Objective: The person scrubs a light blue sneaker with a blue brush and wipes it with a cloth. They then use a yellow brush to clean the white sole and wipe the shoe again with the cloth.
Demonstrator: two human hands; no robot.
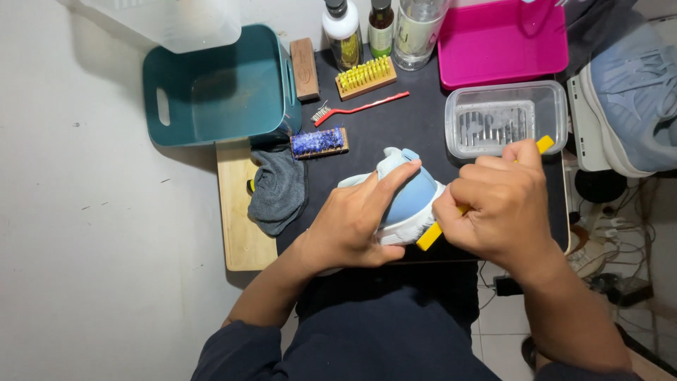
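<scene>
Blue-and-white sneaker [405, 201] sits on the black mat's [395, 127] near edge, gripped by the left hand [352, 222], while the right hand [504, 204] clenches a yellow brush [431, 235] at its sole; hard strokes could knock it off.

Both hands, left [352, 226] and right [501, 208], curled closed, near together.
</scene>
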